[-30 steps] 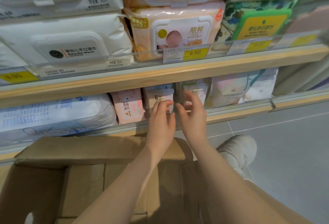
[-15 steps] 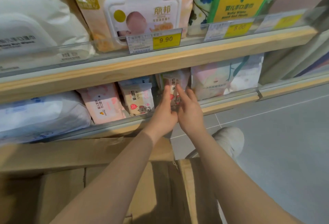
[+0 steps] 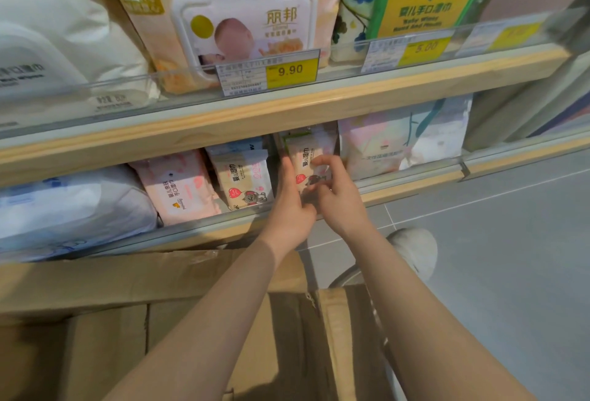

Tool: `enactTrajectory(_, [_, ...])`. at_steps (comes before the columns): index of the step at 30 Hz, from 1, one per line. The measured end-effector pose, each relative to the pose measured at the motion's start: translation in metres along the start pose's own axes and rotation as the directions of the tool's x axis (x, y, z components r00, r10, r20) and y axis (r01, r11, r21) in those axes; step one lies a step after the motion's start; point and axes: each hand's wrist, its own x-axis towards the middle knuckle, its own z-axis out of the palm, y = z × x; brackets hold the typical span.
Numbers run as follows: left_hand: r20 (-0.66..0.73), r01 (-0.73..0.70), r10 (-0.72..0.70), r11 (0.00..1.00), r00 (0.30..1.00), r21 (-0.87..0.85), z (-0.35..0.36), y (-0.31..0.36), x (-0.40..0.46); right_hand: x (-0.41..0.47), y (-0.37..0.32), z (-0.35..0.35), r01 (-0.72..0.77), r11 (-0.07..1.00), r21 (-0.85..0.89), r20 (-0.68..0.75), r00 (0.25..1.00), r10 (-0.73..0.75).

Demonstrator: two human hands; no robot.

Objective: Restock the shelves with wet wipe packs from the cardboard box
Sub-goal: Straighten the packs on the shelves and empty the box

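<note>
A small cream wet wipe pack (image 3: 305, 158) stands upright on the lower shelf (image 3: 412, 188), between a matching pack (image 3: 244, 179) and a larger pastel pack (image 3: 402, 142). My left hand (image 3: 289, 206) lies flat against its left side with fingers straight. My right hand (image 3: 335, 195) curls thumb and fingers around its front and right edge. The open cardboard box (image 3: 159, 276) sits below my forearms; its inside is hidden from here.
A pink pack (image 3: 177, 188) and a big white-blue pack (image 3: 70, 206) fill the lower shelf's left. The upper shelf holds large packs behind a clear rail with price tags (image 3: 268, 72). Grey floor and a white shoe (image 3: 415, 249) lie to the right.
Both hands have pushed further into the lower shelf around the small pack. My right fingers have curled onto it, and the view has shifted closer.
</note>
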Motion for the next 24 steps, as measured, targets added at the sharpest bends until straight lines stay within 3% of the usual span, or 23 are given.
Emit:
enactTrajectory(3, [-0.001, -0.005, 0.005, 1.000, 1.000, -0.015, -0.003, 0.001, 0.007, 0.010, 0.000, 0.001, -0.037, 0.997, 0.070, 0.038, 0.999, 0.035])
enactTrajectory(7, [-0.038, -0.017, 0.016, 1.000, 0.999, -0.019, -0.008, 0.002, 0.016, 0.011, 0.001, 0.001, 0.006, 1.000, 0.011, 0.032, 0.999, -0.006])
enactTrajectory(15, [-0.040, -0.008, 0.008, 1.000, 0.999, 0.012, -0.005, 0.005, 0.015, 0.009, -0.001, -0.003, -0.036, 0.997, 0.061, 0.063, 0.998, 0.032])
enactTrajectory(20, [-0.069, -0.055, 0.053, 0.998, 0.996, -0.021, -0.003, 0.010, 0.004, 0.009, -0.006, -0.006, -0.076, 0.978, 0.195, 0.075, 0.995, 0.062])
enactTrajectory(24, [-0.078, -0.043, 0.041, 0.999, 0.996, -0.022, -0.004, 0.015, 0.011, 0.008, -0.007, -0.004, -0.049, 0.980, 0.195, 0.089, 0.996, 0.032])
